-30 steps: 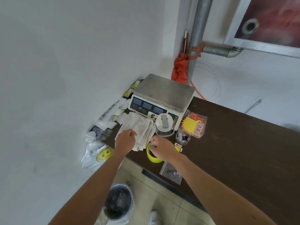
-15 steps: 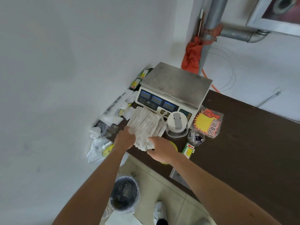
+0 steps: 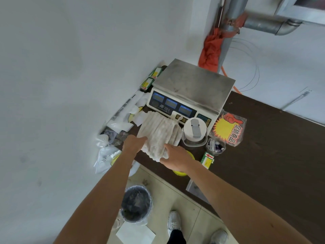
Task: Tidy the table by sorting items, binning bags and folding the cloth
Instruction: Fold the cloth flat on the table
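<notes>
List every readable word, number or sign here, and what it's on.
"促销商品": red characters on the yellow starburst sign.
Red arrow, its words illegible: green-and-yellow box.
Print on the scale panel: too small to read.
Print on the plastic bag by the wall: blurred.

The scale [image 3: 191, 85] and white jar [image 3: 194, 132] crowd the corner. Bare dark surface [image 3: 272, 147] lies open to the right.

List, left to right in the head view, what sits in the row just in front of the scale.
Clear plastic bag → left hand → cloth → white-lidded jar → small clear tub → red-and-yellow sign pack.
</notes>
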Demonstrator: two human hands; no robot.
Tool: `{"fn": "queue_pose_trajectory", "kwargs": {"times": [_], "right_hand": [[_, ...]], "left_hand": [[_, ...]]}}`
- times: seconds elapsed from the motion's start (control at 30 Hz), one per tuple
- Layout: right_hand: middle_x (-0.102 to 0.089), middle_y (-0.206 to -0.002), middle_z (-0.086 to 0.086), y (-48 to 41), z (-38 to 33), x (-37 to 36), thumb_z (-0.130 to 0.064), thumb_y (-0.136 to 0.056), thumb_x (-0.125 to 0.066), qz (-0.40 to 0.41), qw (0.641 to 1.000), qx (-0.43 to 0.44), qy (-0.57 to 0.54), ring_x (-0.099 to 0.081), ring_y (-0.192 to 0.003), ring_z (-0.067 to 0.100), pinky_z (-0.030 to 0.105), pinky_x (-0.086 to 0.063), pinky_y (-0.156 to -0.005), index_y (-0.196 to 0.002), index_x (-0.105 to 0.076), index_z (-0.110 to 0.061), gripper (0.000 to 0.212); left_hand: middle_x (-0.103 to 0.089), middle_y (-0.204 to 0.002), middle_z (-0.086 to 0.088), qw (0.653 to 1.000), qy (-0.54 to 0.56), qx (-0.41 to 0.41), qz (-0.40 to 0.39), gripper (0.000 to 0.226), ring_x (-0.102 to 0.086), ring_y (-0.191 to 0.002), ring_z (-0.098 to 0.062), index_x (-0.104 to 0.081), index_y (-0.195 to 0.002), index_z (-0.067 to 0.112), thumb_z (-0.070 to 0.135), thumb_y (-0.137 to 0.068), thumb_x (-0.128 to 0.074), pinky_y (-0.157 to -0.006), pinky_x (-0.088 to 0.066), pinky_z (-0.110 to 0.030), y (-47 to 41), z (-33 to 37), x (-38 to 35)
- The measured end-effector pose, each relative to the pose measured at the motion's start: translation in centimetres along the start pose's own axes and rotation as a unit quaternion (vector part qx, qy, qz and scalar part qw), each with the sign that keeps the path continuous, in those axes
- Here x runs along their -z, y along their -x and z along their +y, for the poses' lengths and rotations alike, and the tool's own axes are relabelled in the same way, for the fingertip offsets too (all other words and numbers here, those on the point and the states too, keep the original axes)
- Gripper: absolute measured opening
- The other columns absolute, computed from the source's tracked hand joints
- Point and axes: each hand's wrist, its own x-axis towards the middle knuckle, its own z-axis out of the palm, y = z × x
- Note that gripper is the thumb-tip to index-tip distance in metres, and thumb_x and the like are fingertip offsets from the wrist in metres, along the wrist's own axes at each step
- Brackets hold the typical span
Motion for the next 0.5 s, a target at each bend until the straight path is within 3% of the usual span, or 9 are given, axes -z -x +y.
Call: {"fn": "queue_pose_trajectory", "kwargs": {"times": [0.07,0.13,0.23,0.37,0.43,0.5], "right_hand": [[-0.058,-0.135,0.010,0.0,-0.1,0.0,-0.046,-0.091,-0.053,0.007,1.000,0.000,-0.002,-0.052,-0.127,0.034,0.045,-0.042,-0.101,-0.141,-0.041,-0.014,0.060],[-0.059,-0.132,0.011,0.2,-0.3,0.1,-0.044,-0.091,-0.053,0.011,1.000,0.000,-0.007,-0.053,-0.125,0.034,0.044,-0.043,-0.100,-0.140,-0.040,-0.014,0.058],[-0.061,-0.129,0.014,0.3,-0.5,0.1,-0.041,-0.093,-0.051,0.019,1.000,-0.007,-0.002,-0.056,-0.121,0.035,0.044,-0.044,-0.098,-0.141,-0.038,-0.012,0.058],[-0.061,-0.126,0.018,0.5,-1.2,0.6,-0.035,-0.096,-0.049,0.049,0.999,-0.021,0.001,-0.059,-0.115,0.037,0.044,-0.048,-0.094,-0.143,-0.033,-0.008,0.057],[-0.057,-0.131,0.019,0.8,-1.8,1.1,-0.033,-0.098,-0.049,0.049,0.998,-0.022,-0.020,-0.056,-0.119,0.037,0.045,-0.046,-0.096,-0.148,-0.028,-0.008,0.059],[-0.053,-0.136,0.018,1.0,-2.3,1.6,-0.031,-0.098,-0.049,0.052,0.998,-0.019,-0.042,-0.053,-0.124,0.036,0.046,-0.044,-0.098,-0.150,-0.024,-0.010,0.062]], "left_hand": [[-0.050,-0.067,-0.002,1.000,0.015,-0.013,-0.002,0.035,-0.050,-0.061,-0.017,-0.054,-0.075,0.009,0.036,-0.085,-0.074,-0.057,-0.036,-0.029,0.0,0.2,-0.1],[-0.054,-0.070,-0.001,0.999,0.023,-0.031,-0.002,0.029,-0.051,-0.064,-0.017,-0.059,-0.080,0.009,0.033,-0.084,-0.075,-0.056,-0.036,-0.028,0.2,0.7,-0.1],[-0.058,-0.079,-0.005,0.993,0.114,-0.042,-0.015,0.022,-0.052,-0.069,-0.020,-0.066,-0.094,0.005,0.020,-0.081,-0.074,-0.060,-0.039,-0.028,0.6,1.7,0.4],[-0.060,-0.089,-0.009,0.979,0.182,-0.080,-0.033,0.031,-0.053,-0.074,-0.023,-0.065,-0.104,0.003,0.015,-0.076,-0.069,-0.064,-0.042,-0.034,1.8,3.3,1.6],[-0.062,-0.090,-0.011,0.977,0.181,-0.108,-0.022,0.033,-0.055,-0.074,-0.026,-0.066,-0.101,0.006,0.019,-0.071,-0.068,-0.064,-0.047,-0.040,2.5,4.0,2.1],[-0.067,-0.092,-0.007,0.972,0.195,-0.129,-0.012,0.023,-0.063,-0.081,-0.028,-0.066,-0.091,0.016,0.020,-0.069,-0.067,-0.075,-0.056,-0.044,3.3,4.7,2.5]]}}
